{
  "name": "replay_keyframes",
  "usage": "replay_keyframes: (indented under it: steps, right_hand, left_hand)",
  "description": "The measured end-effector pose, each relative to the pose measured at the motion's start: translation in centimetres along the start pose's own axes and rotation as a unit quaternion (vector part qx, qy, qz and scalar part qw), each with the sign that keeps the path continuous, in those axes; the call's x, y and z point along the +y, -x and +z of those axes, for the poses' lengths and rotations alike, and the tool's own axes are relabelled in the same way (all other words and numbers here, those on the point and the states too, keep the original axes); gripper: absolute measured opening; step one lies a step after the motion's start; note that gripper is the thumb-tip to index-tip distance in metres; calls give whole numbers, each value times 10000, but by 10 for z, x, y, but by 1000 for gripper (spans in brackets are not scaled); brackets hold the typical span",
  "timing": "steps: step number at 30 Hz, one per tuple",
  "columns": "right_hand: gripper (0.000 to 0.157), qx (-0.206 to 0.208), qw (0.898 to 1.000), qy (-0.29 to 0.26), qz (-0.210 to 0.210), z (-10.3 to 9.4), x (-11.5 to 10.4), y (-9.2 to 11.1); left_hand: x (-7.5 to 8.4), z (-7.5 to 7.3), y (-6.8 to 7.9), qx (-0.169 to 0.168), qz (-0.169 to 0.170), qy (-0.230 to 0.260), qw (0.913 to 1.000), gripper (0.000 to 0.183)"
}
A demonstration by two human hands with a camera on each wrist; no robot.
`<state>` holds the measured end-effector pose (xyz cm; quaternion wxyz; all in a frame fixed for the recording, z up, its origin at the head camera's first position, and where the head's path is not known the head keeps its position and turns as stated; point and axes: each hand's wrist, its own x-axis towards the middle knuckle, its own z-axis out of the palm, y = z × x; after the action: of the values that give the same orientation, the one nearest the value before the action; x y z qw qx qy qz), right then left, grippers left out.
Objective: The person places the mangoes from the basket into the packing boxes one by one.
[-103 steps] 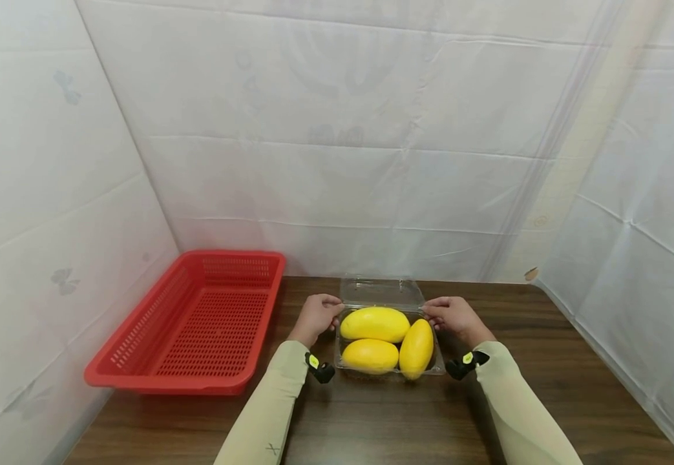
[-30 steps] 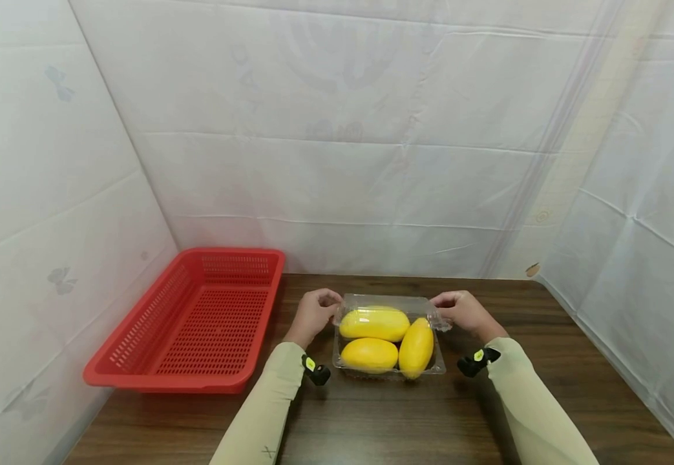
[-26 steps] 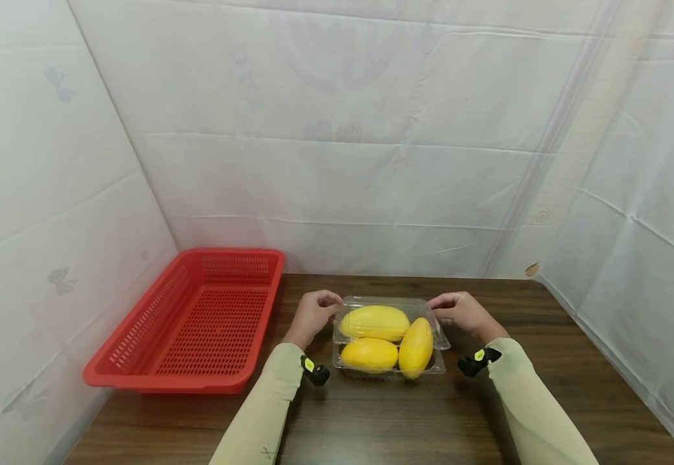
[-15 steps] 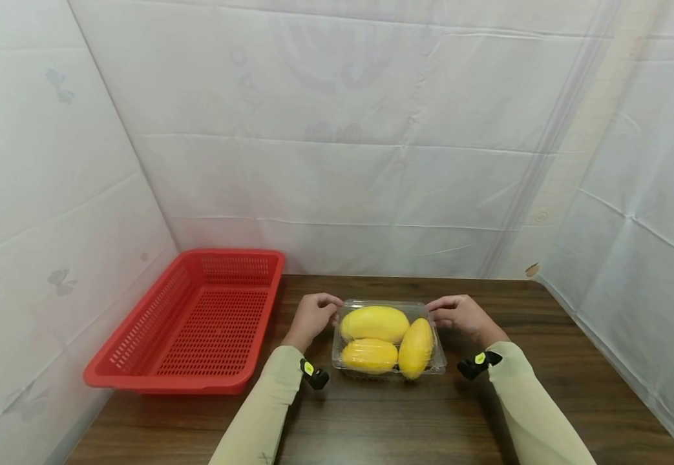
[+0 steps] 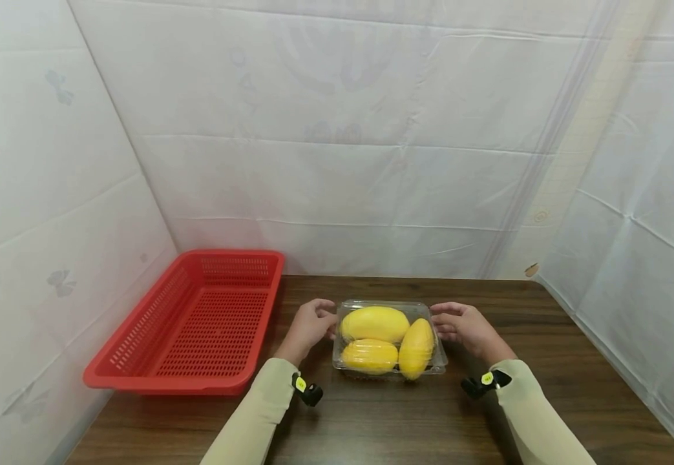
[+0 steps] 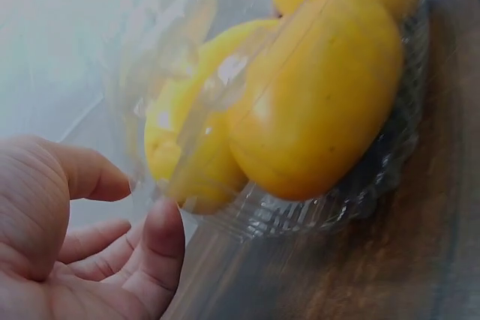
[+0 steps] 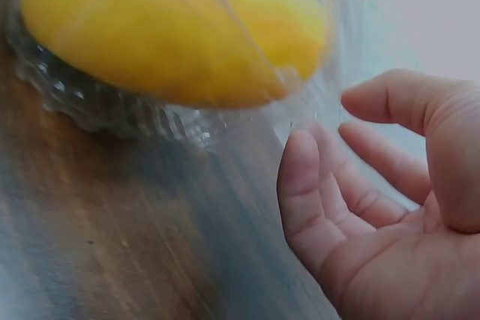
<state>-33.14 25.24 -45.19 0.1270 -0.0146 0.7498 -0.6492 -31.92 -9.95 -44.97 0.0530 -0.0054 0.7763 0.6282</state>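
A clear plastic clamshell box [image 5: 366,374] stands on the table with its lid folded down over three yellow mangoes. Two mangoes lie crosswise on the left, a back one [image 5: 375,324] and a front one [image 5: 369,356]; the third mango [image 5: 416,349] points lengthwise on the right. My left hand [image 5: 312,323] is beside the box's back left corner, fingers loosely bent and holding nothing. In the left wrist view, its thumb and fingers are spread near the plastic edge. At the back right corner, my right hand [image 7: 397,185] has its fingers parted, with nothing gripped.
A red perforated plastic basket [image 5: 214,329] sits on the left of the dark wooden table [image 5: 383,426]. White sheeting [image 5: 337,181] walls in the back and both sides. Each wrist carries a small black camera.
The lid, upright and pinched at both back corners before, has swung forward and down over the mangoes. Both hands have since let go and drawn slightly outward and toward me.
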Motion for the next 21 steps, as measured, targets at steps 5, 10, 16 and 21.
replay_keyframes:
  steps: [5,10,16,21]
  right_hand:
    - [45,-67,10000,18,44,5,-2,16]
    - [42,-97,9999,53,87,8,-2,25]
    - [41,-49,9999,112,98,11,-3,35]
    - [43,-25,9996,261,101,14,-5,43]
  left_hand:
    - [1,0,14,-85,-172,69,9998,42]
    - [0,-1,28,-209,-182,234,9993,43]
    - [0,-1,42,-367,-212,374,9984,43]
    - [1,-1,54,-527,-256,502,9970,45]
